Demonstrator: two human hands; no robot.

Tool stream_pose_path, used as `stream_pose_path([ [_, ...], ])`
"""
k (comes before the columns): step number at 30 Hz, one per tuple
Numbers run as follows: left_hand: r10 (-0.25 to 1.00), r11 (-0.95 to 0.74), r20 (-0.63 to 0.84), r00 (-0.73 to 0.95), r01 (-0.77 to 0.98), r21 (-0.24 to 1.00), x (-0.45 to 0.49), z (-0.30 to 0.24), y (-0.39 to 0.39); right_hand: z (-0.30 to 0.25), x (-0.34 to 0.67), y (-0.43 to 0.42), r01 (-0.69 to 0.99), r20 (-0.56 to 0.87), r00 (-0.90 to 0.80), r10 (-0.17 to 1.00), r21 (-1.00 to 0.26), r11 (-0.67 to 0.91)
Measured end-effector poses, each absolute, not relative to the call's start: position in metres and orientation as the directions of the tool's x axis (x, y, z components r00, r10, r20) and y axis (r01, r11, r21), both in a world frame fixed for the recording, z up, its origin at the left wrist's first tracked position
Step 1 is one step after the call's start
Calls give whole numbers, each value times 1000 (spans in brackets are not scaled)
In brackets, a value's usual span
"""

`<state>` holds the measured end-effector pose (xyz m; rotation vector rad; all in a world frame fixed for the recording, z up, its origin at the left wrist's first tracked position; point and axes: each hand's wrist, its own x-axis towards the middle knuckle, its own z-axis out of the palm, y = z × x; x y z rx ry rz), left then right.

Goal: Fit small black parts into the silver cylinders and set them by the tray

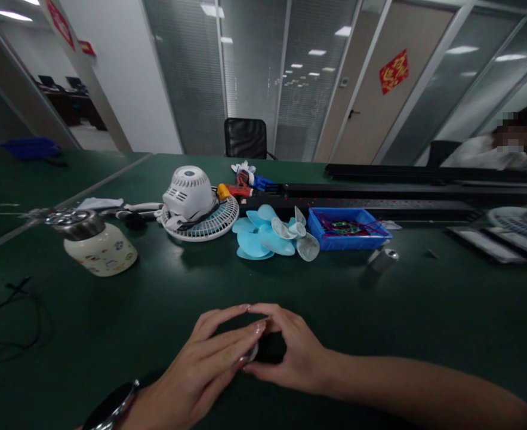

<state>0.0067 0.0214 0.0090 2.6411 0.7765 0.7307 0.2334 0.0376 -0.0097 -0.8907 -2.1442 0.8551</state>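
Low over the green table's near side, my left hand (205, 364) and my right hand (296, 352) meet at the fingertips. Between them sits a small shiny silver piece (251, 353), mostly covered by my left fingers, so its kind is hidden. My left fingers close over it from the left. Curved round from the right, my right thumb reaches its lower edge, and my right index fingertip touches my left one. Beyond the hands lie light blue fan blades (258, 233) and a clear fan blade (308, 246). A small silver cylinder (385, 260) lies to the right.
A white fan body (189, 194) rests on its grille (200, 227), near an orange-red power drill (240, 190). The blue bin (355, 239) holds wires. A cream flask (102, 251) stands left, near a black cable (34, 322). Black rails (397, 192) lie behind; a person (482, 146) sits far right.
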Motion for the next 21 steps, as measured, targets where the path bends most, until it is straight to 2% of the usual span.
stream_pose_path([
  [4, 553, -823, 359, 752, 424, 379, 8, 10, 22, -10, 234, 38, 315, 334, -565, 755, -758, 571],
  [8, 543, -834, 391, 744, 420, 358, 8, 9, 22, -8, 232, 38, 330, 358, -557, 749, -733, 595],
  [14, 511, -859, 534, 673, 420, 291, 2, 5, 17, -7, 234, 36, 357, 355, -564, 746, -710, 608],
  [17, 587, -806, 527, 614, 503, 311, 3, 4, 20, -6, 244, 37, 402, 373, -548, 748, -667, 627],
  [21, 728, -685, 347, 591, 628, 369, 8, 1, 31, -4, 265, 41, 485, 380, -488, 786, -630, 606],
])
